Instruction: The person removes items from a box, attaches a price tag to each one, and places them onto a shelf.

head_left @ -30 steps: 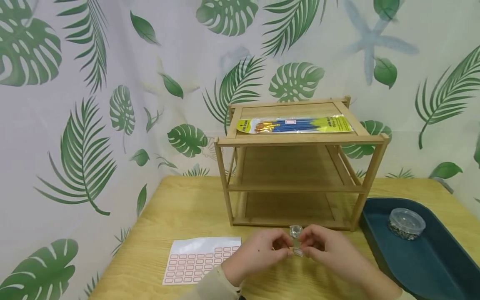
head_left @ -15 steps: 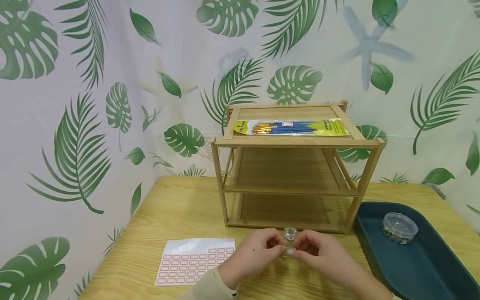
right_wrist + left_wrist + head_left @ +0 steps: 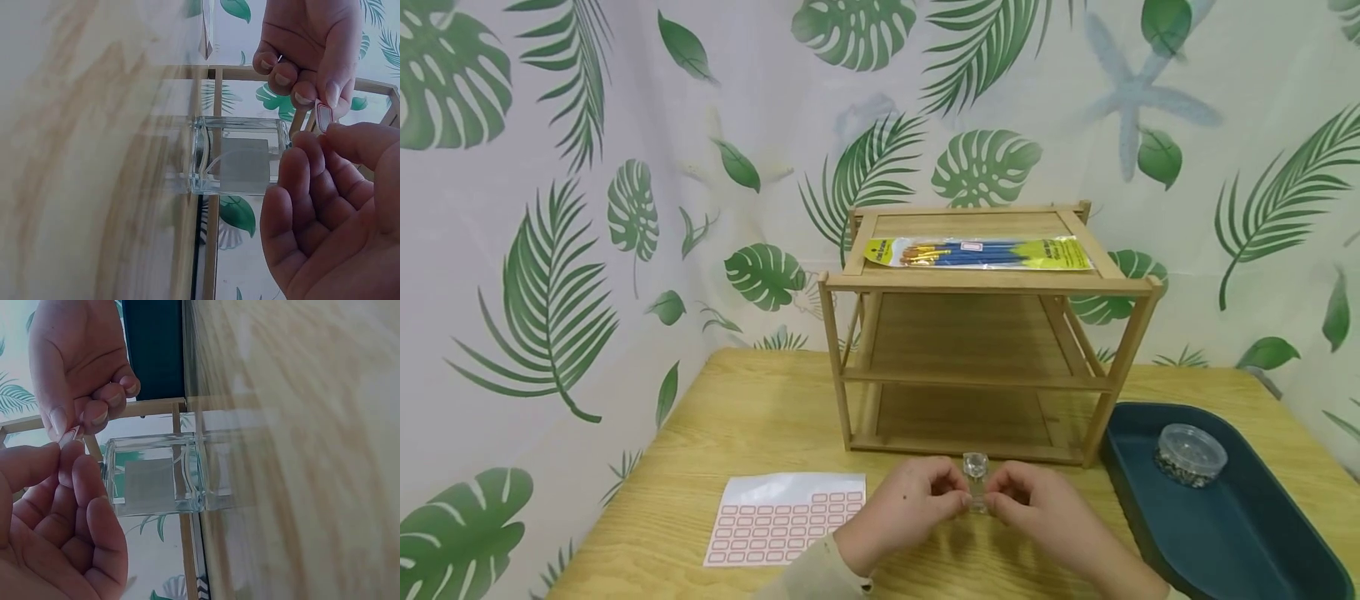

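My left hand and right hand meet low in the head view, fingertips close together. Between them, thumbs and forefingers pinch opposite ends of a small white sticker label with a red border; the left wrist view shows the label nearly edge-on. Just beyond the fingertips a clear, square glass bottle stands upright on the table, its faceted clear stopper showing above the hands. Neither hand appears to grip the bottle. To the left lies a sheet of red-bordered labels, partly covered by my left forearm.
A wooden shelf rack stands behind the hands, a packet of blue paintbrushes on its top. At right, a dark blue tray holds a round clear tub of small dark pieces. The wood-look table meets a leaf-print backdrop.
The fingertips have drawn a little closer together, and the label between them has turned so it shows less in the head view. The head view has shifted slightly; the bottle stays put.
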